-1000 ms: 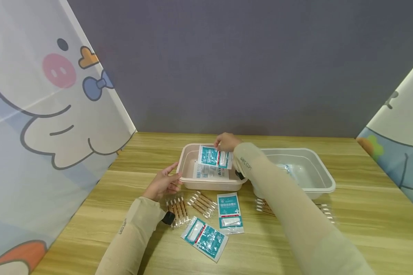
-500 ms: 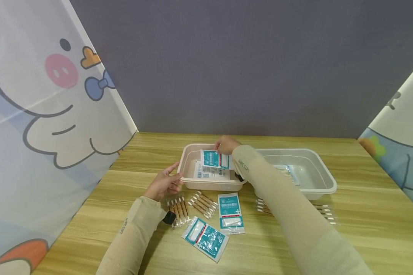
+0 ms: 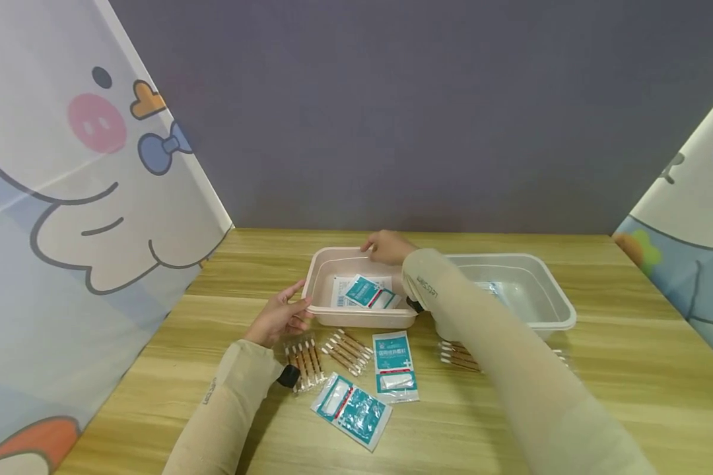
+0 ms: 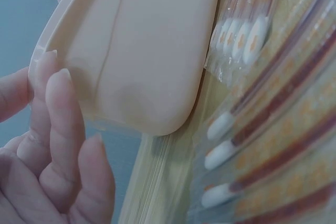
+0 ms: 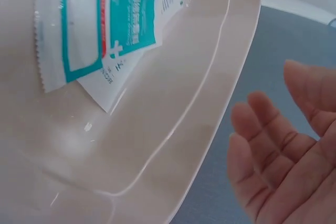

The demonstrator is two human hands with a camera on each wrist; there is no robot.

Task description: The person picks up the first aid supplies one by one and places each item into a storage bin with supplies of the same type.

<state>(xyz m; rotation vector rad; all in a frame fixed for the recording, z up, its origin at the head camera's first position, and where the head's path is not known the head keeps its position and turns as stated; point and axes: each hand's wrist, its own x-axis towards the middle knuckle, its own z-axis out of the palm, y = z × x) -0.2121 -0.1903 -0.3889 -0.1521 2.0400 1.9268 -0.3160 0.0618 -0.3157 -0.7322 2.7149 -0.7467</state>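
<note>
A pale pink plastic tub [image 3: 365,319] stands on the table. My left hand [image 3: 278,316] pinches its left rim between thumb and fingers; the left wrist view shows the fingertips [image 4: 59,90] against the outer wall. Inside the tub, a teal-and-white dressing packet [image 3: 368,290] lies slantwise over a white packet [image 3: 339,290] with print. My right hand [image 3: 390,248] is over the tub's far rim and holds nothing. In the right wrist view, its fingers [image 5: 265,124] are loosely bent, apart from the rim.
A second, off-white tub [image 3: 537,290] at right holds a partly hidden packet [image 3: 492,287]. In front lie two dressing packets [image 3: 395,363] and clear sleeves of brown-stemmed cotton swabs [image 3: 305,361]. More swabs [image 3: 457,356] lie partly under my right arm. A grey wall [image 3: 416,119] stands behind.
My right hand has let go of the dressing packet, which has dropped onto the white packet in the pink tub. The left hand stays at the rim.
</note>
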